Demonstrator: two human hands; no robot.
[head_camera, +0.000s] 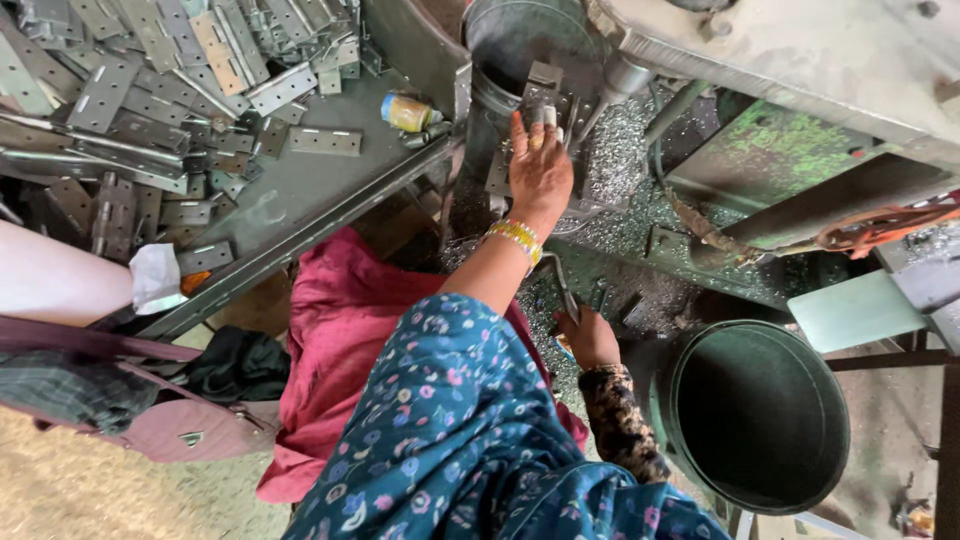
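Observation:
My left hand (540, 172) reaches up to the machine and presses a small grey metal hinge plate (545, 98) against its work spot; two fingertips are wrapped in white tape. Yellow bangles (516, 238) circle that wrist. Just right of the plate a steel spindle (618, 78) points down at an angle. Lower down, my right hand (590, 337) is closed around a thin metal lever (560, 283) that rises toward the machine. Its sleeve is dark and patterned, and the left arm wears blue floral cloth.
Several grey hinges are heaped on a metal table (300, 190) at upper left, with a small yellow bottle (405, 112) near its edge. Metal shavings (625, 160) cover the machine bed. A green round bucket (760, 415) stands at right, a pink bag (180, 425) at lower left.

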